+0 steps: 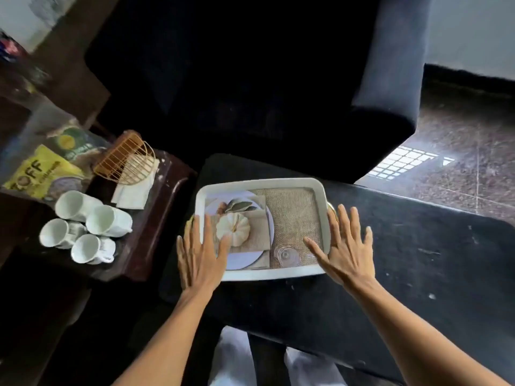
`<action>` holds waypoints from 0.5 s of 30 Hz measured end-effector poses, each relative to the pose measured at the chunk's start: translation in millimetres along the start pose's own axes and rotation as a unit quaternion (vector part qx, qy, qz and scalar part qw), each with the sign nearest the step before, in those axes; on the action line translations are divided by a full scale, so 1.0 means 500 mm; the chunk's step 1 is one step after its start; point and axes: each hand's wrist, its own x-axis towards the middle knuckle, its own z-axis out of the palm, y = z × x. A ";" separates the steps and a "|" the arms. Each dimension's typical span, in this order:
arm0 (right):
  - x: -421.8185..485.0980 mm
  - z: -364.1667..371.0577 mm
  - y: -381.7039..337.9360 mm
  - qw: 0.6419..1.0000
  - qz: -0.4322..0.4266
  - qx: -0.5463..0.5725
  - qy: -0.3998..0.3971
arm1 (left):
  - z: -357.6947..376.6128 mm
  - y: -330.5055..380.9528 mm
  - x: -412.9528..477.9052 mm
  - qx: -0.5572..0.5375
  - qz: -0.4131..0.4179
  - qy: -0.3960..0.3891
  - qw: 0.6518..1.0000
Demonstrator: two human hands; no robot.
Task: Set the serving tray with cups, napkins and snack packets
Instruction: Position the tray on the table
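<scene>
Splaying flat: left hand (199,259), right hand (345,253).

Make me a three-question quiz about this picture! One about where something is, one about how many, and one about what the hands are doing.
1. Where are the white cups?
A. on the floor
B. on the side table, left of the tray
C. inside the tray

2. How many white cups are there?
A. two
B. four
C. six

3. What are the left hand and right hand doing?
A. lying flat with straight fingers at the tray's two ends
B. making fists
C. each lifting a cup

Answers:
1 B: the cups sit together on the dark table beside the tray.
2 B: four show, all tipped on their sides.
3 A: both hands are spread open and hold nothing.
</scene>
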 end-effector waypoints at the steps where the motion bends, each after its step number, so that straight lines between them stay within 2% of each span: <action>1: 0.013 0.013 -0.002 1.000 0.003 -0.002 -0.009 | 0.008 -0.015 0.017 -0.009 -0.012 0.001 1.000; 4: 0.045 0.046 -0.002 0.999 0.022 0.029 0.012 | 0.034 -0.060 0.060 -0.042 -0.045 -0.005 0.998; 7: 0.075 0.065 0.000 0.985 0.084 0.134 0.068 | 0.055 -0.077 0.073 -0.131 -0.079 -0.002 0.988; 10: 0.115 0.073 0.013 0.964 0.126 0.224 0.071 | 0.060 -0.081 0.097 -0.199 -0.118 0.032 0.972; 15: 0.141 0.068 0.008 0.942 0.147 0.290 0.077 | 0.064 -0.093 0.130 -0.260 -0.181 0.073 0.946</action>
